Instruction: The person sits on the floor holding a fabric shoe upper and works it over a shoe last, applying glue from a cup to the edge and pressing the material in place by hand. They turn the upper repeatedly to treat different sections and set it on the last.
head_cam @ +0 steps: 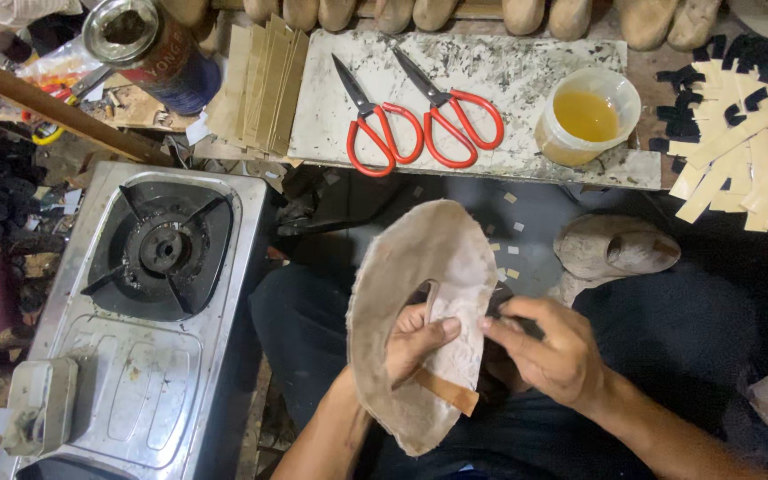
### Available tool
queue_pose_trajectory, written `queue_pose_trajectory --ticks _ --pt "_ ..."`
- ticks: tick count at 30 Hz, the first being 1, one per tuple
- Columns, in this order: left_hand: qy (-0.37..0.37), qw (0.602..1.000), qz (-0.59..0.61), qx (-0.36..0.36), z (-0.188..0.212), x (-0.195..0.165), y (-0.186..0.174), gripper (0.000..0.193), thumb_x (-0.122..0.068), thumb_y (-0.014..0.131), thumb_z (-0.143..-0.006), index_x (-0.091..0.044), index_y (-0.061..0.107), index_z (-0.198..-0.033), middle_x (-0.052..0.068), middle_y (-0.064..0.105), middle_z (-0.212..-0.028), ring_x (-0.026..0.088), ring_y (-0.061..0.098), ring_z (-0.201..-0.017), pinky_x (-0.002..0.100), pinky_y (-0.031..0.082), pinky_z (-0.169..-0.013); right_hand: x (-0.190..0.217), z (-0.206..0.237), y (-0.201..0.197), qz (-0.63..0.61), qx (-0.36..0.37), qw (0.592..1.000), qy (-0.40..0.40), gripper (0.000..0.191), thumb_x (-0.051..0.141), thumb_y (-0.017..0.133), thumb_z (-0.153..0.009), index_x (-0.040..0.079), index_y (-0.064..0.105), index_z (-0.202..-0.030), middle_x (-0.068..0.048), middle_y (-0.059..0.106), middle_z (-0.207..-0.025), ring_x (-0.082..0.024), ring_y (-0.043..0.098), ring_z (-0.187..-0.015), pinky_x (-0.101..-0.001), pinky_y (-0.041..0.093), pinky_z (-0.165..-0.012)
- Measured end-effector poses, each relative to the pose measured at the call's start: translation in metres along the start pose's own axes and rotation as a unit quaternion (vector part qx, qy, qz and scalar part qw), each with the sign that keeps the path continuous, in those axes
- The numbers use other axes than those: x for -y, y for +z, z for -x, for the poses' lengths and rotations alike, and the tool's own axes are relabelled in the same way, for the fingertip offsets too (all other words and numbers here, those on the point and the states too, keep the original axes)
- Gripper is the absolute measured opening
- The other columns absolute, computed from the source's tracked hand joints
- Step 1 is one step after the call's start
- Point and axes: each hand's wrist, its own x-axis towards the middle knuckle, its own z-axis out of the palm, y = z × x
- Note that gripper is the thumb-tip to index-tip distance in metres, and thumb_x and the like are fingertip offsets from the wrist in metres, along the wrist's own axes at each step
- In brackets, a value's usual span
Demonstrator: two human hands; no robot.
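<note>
Head view, looking straight down over the person's lap: both hands work on a large, oval, greyish-tan piece of rough leather (406,293) held up above the dark trousers. The left hand (415,340) reaches through from behind, its fingers curled and the thumb pressed onto a pale flap near the middle of the leather. The right hand (548,342) meets it from the other side, fingertips drawn together and pinching the edge of that same flap. A narrow tan strip (446,391) lies stuck across the lower part of the leather, just below the left hand.

Beyond the knees sits a pale, paint-flecked board on the desk (482,67), carrying two pairs of red-handled scissors (420,124) side by side and a clear plastic tub of yellow glue (588,116). Stacked tan strips (260,84) lie beside the board's left edge, and more pale strips (753,151) fan out at far right. A single-burner steel gas stove (148,311) stands to the left, and a worn wooden shoe last (615,249) rests near the right knee.
</note>
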Motion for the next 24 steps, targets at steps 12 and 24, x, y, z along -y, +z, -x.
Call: queue_pose_trajectory --ticks 12,24 --pt "0.074 0.992 0.032 -0.095 -0.011 0.019 -0.009 0.037 -0.025 0.052 -0.105 0.009 0.064 -0.110 0.016 0.072 -0.096 0.023 0.068 -0.085 0.038 0.054 -0.077 0.056 0.034 0.055 -0.281 -0.097 0.922 0.248 0.106 0.018 0.093 -0.078 0.000 0.026 -0.158 -0.017 0.062 -0.139 -0.023 0.068 -0.116 -0.0355 0.055 -0.099" --pt "-0.013 0.970 -0.222 -0.099 -0.054 0.009 -0.119 0.038 -0.023 0.053 -0.106 0.010 0.058 -0.126 0.022 0.068 -0.114 0.029 0.066 -0.104 0.046 0.054 -0.089 0.054 0.047 -0.020 -0.356 -0.279 0.839 0.304 0.090 0.007 0.079 -0.095 0.001 0.024 -0.166 -0.012 0.065 -0.129 -0.017 0.065 -0.117 -0.0343 0.055 -0.104"
